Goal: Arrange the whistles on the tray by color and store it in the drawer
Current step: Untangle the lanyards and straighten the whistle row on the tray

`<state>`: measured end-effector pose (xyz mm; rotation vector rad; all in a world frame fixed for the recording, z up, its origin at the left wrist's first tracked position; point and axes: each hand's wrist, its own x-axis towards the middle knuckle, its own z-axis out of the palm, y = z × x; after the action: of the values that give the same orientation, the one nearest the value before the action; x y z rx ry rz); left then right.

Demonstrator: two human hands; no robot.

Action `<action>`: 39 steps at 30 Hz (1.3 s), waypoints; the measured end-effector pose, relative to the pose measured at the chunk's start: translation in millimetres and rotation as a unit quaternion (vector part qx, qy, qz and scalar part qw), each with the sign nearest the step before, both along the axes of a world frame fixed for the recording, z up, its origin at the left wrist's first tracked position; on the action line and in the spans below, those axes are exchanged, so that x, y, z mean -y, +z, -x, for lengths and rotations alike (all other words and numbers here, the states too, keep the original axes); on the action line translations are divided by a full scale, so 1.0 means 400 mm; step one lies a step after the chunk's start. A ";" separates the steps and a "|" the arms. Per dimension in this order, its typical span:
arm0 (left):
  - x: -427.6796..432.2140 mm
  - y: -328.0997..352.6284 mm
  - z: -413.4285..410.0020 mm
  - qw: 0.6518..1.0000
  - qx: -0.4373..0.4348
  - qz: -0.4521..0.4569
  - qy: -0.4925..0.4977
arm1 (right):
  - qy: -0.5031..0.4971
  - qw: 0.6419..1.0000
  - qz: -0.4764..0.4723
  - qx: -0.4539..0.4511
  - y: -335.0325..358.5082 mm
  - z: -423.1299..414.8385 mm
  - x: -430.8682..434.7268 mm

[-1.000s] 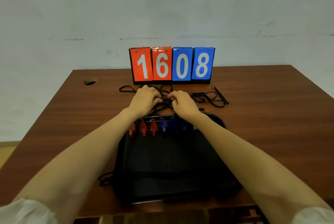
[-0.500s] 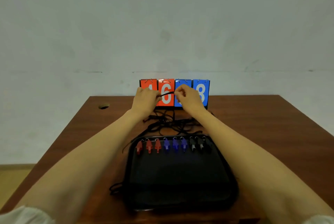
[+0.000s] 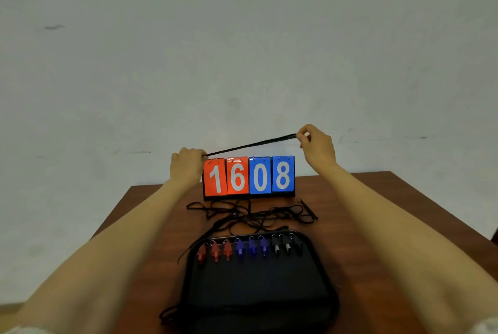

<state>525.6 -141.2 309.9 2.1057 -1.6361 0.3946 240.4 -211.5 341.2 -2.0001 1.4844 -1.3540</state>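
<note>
The left sleeve (image 3: 16, 330) shows as a whitish fabric edge at the lower corner, and the right sleeve (image 3: 486, 328) looks alike. Both arms are bare down to the left hand (image 3: 186, 169) and right hand (image 3: 318, 145).

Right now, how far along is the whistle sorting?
Done: three red whistles, three blue whistles and three black whistles sit in colour groups along the far edge of the tray. In hand: left hand and right hand pinch a black cord stretched between them. Left: loose cords lie tangled on the table, and the tray is not stored; no drawer shows.
</note>
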 end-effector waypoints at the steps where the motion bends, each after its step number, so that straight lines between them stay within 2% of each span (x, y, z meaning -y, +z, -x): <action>1: -0.010 0.000 -0.005 1.000 0.023 0.000 0.011 | 0.005 1.000 -0.005 -0.018 -0.003 0.010 -0.005; 7: -0.082 -0.044 -0.039 0.999 0.042 -0.016 0.022 | 0.022 0.996 -0.061 -0.057 -0.055 0.068 -0.042; 10: -0.138 -0.077 -0.033 0.999 -0.004 -0.043 0.014 | 0.027 0.994 -0.091 -0.059 -0.086 0.088 -0.077; 14: -0.219 -0.128 -0.012 0.993 -0.109 -0.037 0.009 | 0.044 0.989 -0.119 -0.074 -0.130 0.113 -0.123; 16: -0.255 -0.154 -0.003 0.991 -0.125 -0.041 0.017 | 0.053 0.987 -0.128 -0.086 -0.150 0.126 -0.142; 25: -0.352 -0.264 -0.016 0.985 -0.125 -0.115 0.030 | 0.057 0.965 -0.226 -0.118 -0.268 0.155 -0.216; 32: -0.405 -0.342 0.008 0.973 -0.161 -0.159 0.046 | 0.008 0.960 -0.243 -0.138 -0.365 0.189 -0.258; 39: -0.448 -0.432 0.012 0.972 -0.158 -0.167 0.048 | -0.003 0.935 -0.276 -0.224 -0.425 0.220 -0.301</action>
<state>520.6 38.0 137.3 2.3496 -1.4955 -0.1971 152.4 -91.2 171.1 -1.9762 1.8010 -0.3958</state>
